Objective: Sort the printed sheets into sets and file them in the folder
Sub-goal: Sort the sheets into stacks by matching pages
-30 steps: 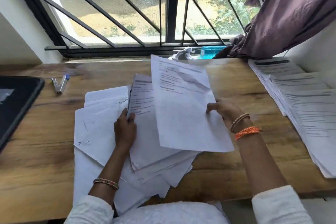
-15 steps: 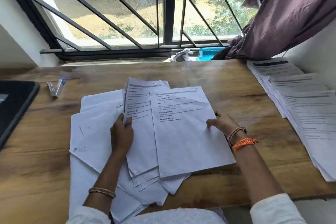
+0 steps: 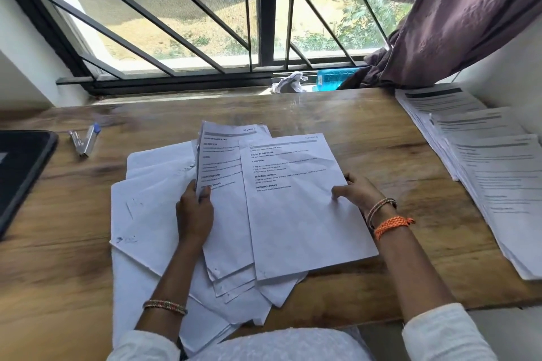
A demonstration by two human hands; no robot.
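A loose heap of white sheets (image 3: 146, 214) lies in the middle of the wooden desk (image 3: 337, 114). My left hand (image 3: 195, 211) grips the left edge of a small stack of printed sheets (image 3: 220, 155), held tilted up above the heap. My right hand (image 3: 356, 193) pinches the right edge of one printed sheet (image 3: 299, 214), which lies nearly flat and overlaps the stack's right side. Sorted printed piles (image 3: 484, 170) lie in overlapping rows along the desk's right edge. A dark folder-like flat object (image 3: 20, 176) sits at the left edge, partly cut off.
A stapler (image 3: 85, 141) with a blue end lies at the back left of the desk. A barred window (image 3: 264, 23) runs behind, with a crumpled paper (image 3: 289, 86) and a blue bottle (image 3: 334, 79) on the sill. A purple curtain (image 3: 469, 17) hangs at the right.
My right hand has lowered the single sheet from a raised, curled position to lie nearly flat over the stack. My left hand keeps its grip on the stack.
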